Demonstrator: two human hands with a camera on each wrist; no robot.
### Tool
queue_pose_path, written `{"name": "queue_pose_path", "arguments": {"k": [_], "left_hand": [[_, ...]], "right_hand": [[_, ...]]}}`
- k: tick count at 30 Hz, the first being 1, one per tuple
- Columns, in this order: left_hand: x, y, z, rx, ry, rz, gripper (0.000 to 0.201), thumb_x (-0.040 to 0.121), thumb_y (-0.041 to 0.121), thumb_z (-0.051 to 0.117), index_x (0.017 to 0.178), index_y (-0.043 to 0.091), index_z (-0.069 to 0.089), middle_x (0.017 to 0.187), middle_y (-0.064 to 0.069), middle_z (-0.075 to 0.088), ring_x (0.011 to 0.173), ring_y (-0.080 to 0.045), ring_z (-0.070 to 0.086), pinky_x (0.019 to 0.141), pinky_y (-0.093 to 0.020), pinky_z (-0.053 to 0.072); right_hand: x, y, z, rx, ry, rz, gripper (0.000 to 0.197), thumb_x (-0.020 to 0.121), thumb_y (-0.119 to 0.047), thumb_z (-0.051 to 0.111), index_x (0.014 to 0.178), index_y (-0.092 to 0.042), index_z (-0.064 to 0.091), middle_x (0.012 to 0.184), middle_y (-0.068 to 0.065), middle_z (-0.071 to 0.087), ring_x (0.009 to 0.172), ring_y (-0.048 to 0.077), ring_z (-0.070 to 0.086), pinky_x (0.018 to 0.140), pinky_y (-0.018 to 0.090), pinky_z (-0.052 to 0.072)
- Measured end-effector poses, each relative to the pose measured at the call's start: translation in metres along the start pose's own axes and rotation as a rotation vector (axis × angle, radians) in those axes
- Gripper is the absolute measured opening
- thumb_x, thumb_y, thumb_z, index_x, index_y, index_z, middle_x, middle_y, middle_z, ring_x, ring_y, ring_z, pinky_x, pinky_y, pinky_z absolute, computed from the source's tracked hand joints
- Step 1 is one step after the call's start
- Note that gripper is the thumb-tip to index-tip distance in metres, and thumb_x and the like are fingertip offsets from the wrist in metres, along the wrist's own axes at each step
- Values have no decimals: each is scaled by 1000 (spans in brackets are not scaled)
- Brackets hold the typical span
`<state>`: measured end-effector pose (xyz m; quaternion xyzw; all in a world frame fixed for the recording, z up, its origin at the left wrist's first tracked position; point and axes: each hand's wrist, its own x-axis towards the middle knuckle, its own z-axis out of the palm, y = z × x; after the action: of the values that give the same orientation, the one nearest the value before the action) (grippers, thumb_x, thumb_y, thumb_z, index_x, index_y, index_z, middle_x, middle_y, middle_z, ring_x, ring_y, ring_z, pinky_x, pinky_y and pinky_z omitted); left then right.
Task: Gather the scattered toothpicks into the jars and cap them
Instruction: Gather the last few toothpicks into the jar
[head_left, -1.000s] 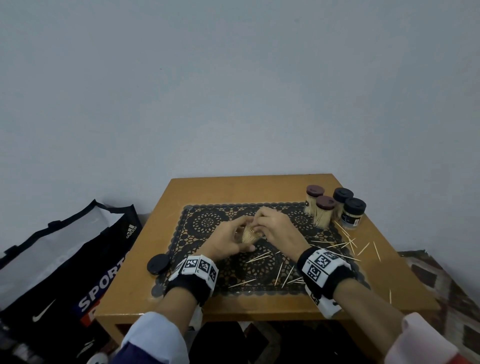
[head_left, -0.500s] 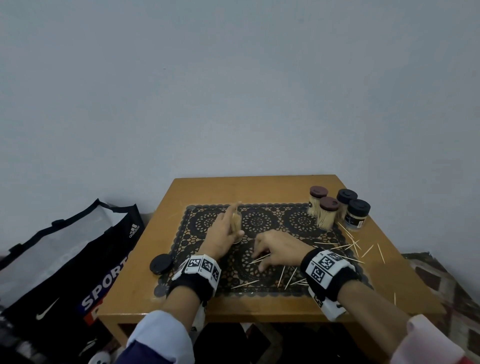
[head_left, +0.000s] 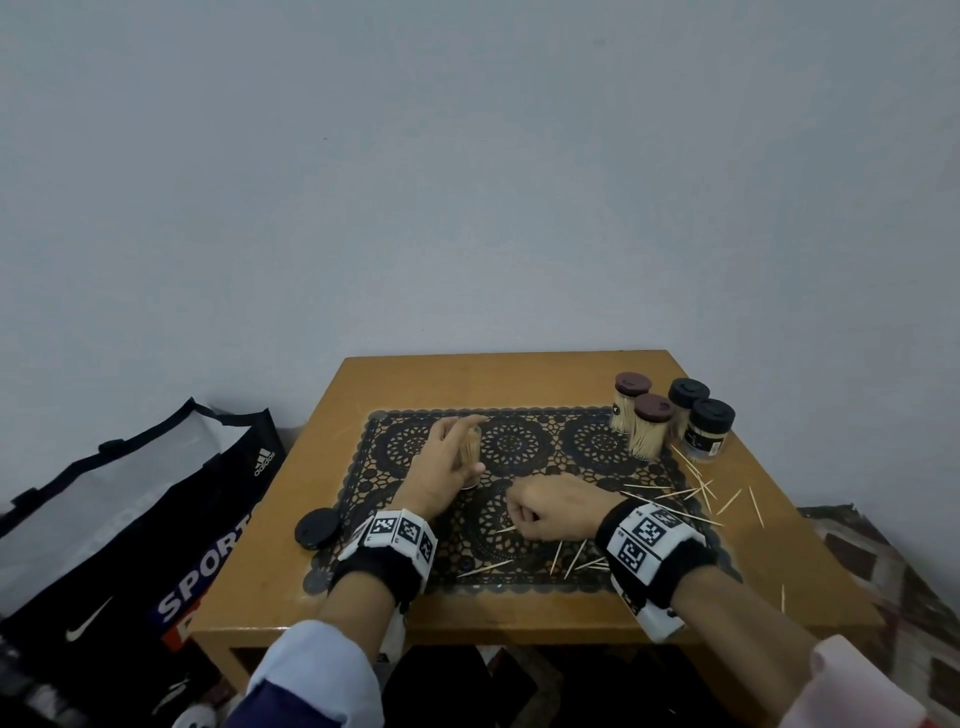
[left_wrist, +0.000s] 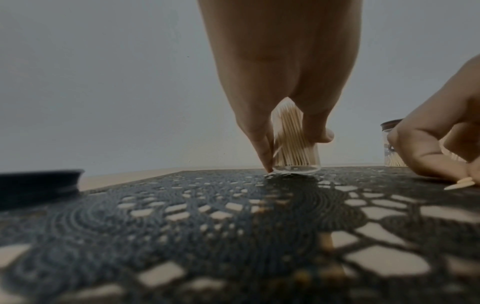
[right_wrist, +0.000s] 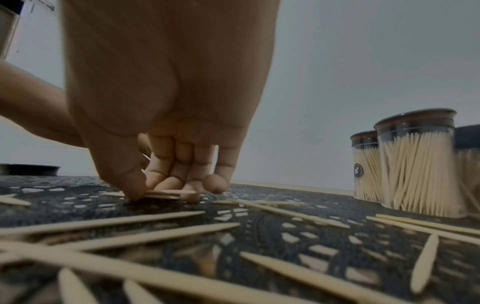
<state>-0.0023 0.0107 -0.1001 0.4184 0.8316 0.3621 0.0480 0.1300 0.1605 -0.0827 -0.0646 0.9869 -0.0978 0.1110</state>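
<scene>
- We see a grey wall (head_left: 467, 182) filling the far upper part of the head view, behind everything else.
- A wooden table (head_left: 519, 379) stands against it, and a black lace-patterned mat (head_left: 540, 447) covers the table's middle.
- On the floor to the left leans a black sports bag (head_left: 119, 519) with white logos.
- Our left hand (head_left: 441, 467) is on the left half of the mat, fingers and thumb curled round an open jar (left_wrist: 296, 148) that stands upright on the mat and is packed with toothpicks; it has no cap on.
- Our right hand (head_left: 556, 506) sits just to the right and nearer, knuckles up, fingers bent down to the mat. In the right wrist view its thumb and fingertips (right_wrist: 135, 191) pinch a small bundle of toothpicks (right_wrist: 166, 193) lying flat on the mat.
- Four capped jars (head_left: 670, 415) are clustered at the far right of the table, by the mat's corner, all holding toothpicks: two with brown caps, two with black.
- A loose black cap (head_left: 318, 527) lies on the bare wood at the mat's near left edge, left of our left wrist.
- Scattered toothpicks (head_left: 696, 488) lie on the right side, some on the mat near our right wrist, others on the bare wood nearer than the capped jars; one lies alone close to the near right edge.
</scene>
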Motion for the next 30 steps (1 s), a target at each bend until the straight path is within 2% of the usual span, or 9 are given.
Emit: {"name": "queue_pose_path", "arguments": {"k": [3, 6, 10, 13, 15, 21, 24, 27, 30], "left_hand": [[0, 0, 0, -16, -3, 1, 59, 91, 17, 66, 143, 27, 40, 145, -3, 35, 130, -24, 42, 106, -39, 41], [-1, 1, 1, -24, -18, 29, 72, 89, 16, 68, 149, 29, 32, 142, -5, 43, 127, -22, 46, 103, -33, 38], [1, 1, 4, -110, -73, 43, 94, 82, 15, 76, 154, 28, 17, 104, -2, 65, 82, -11, 60, 87, -31, 49], [3, 0, 6, -118, -121, 92, 88, 78, 18, 80, 149, 24, 29, 113, -5, 66, 93, -18, 64, 86, -29, 51], [3, 2, 6, -117, -166, 135, 75, 78, 18, 81, 140, 23, 40, 118, -3, 64, 100, -20, 64, 86, -28, 51], [4, 1, 8, -98, -202, 181, 67, 76, 26, 82, 133, 22, 45, 117, 2, 65, 101, -18, 64, 89, -40, 52], [4, 2, 8, -105, -189, 192, 74, 76, 27, 82, 138, 18, 43, 119, -2, 64, 102, -19, 63, 90, -41, 52], [4, 3, 8, -146, -156, 214, 73, 75, 25, 83, 137, 18, 45, 117, -1, 65, 104, -16, 63, 91, -35, 51], [4, 3, 8, -158, -134, 205, 72, 74, 25, 84, 135, 18, 47, 118, 4, 65, 105, -11, 63, 92, -33, 51]], "right_hand": [[0, -1, -2, 8, 53, 2, 5, 94, -20, 49, 89, -20, 52, 90, -1, 55, 74, 16, 49, 66, 31, 41], [4, 0, -5, -10, 258, 56, 10, 96, -18, 50, 101, -17, 59, 101, -1, 60, 89, 16, 56, 75, 34, 47], [8, 4, -6, -71, 692, 79, 13, 93, -10, 57, 103, -14, 65, 101, -1, 58, 95, 17, 54, 81, 31, 44], [5, 0, -9, 18, 975, 5, 9, 91, -8, 60, 98, -12, 66, 97, -1, 63, 89, 15, 57, 76, 24, 45], [3, -3, -10, 97, 1070, -64, 14, 94, -16, 57, 104, -10, 65, 99, 0, 65, 88, 13, 60, 75, 24, 49], [0, -7, -12, 200, 1036, -170, 33, 96, -21, 55, 129, -21, 55, 97, -5, 61, 80, 6, 56, 68, 22, 50], [2, -5, -10, 182, 1059, -156, 25, 95, -20, 59, 119, -22, 61, 100, -6, 63, 84, 5, 58, 70, 25, 52], [5, -1, -7, 171, 984, -148, 13, 92, -22, 62, 103, -19, 68, 97, -6, 63, 91, 10, 57, 75, 33, 52], [9, 2, -7, 136, 935, -123, 26, 93, -35, 55, 95, -19, 75, 100, -7, 62, 98, 9, 51, 80, 35, 48]]}}
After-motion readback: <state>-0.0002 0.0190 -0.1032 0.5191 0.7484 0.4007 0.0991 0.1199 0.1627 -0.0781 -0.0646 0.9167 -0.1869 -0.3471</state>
